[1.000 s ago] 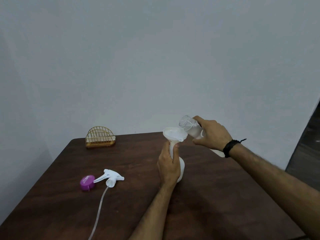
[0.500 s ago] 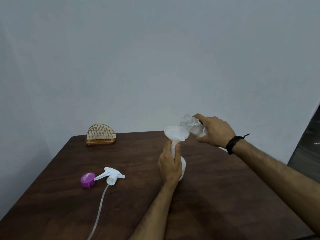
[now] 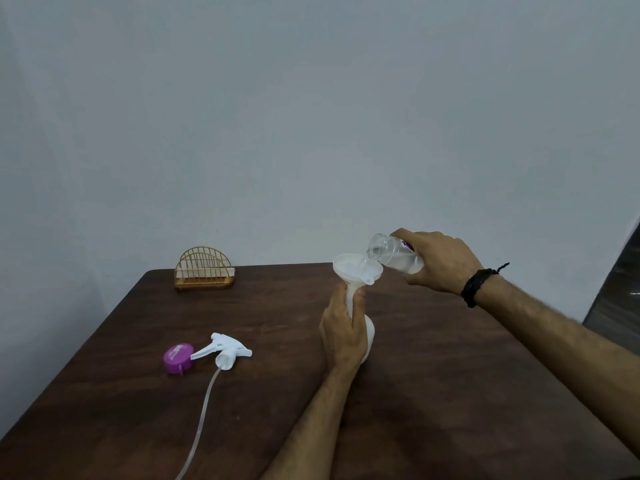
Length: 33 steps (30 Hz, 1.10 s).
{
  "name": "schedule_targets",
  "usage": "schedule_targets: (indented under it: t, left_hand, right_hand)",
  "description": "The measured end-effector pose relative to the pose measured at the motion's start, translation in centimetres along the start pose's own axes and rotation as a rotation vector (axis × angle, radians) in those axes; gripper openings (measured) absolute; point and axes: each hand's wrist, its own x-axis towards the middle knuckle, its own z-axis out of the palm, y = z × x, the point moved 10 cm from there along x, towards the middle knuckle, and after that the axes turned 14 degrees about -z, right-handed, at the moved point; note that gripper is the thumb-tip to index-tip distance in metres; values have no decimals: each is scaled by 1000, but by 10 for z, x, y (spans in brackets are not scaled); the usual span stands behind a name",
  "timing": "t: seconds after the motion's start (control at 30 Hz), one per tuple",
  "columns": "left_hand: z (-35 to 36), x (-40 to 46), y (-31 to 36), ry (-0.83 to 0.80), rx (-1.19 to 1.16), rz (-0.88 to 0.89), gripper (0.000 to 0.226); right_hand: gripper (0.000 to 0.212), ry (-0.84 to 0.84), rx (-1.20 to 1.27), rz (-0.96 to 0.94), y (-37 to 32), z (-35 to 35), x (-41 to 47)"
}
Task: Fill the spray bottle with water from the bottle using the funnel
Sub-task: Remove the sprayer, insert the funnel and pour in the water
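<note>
Head view: dark wooden table [image 3: 450, 393], grey wall [image 3: 311, 116], fingers [image 3: 346, 327] round spray bottle [image 3: 369, 336], bottle [image 3: 394, 252]

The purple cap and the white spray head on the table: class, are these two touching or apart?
Cannot tell. In the head view the spray head's nozzle tip meets the purple cap's outline, but overlap and contact look alike from here.

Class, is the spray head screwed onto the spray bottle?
No: the spray head lies on the table, apart from the spray bottle.

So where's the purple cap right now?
The round purple plastic cap lies on the brown wooden table, front left, touching the white spray trigger head.
</note>
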Motion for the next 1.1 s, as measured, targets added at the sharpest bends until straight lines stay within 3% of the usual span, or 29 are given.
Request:
schedule_targets:
  t: [0.17,0.37,1.1]
  left_hand:
    - [1,0,0,-7,10,5,25]
    - [2,0,-3,-5,3,-16,39]
    - [0,0,2,-21,4,-19,42]
  right_hand:
    - [51,-13,-14,-7,2,2,-1]
    - [50,-40,-27,-19,1,5,-1]
    - [50,-58,-31,-46,1,6,3]
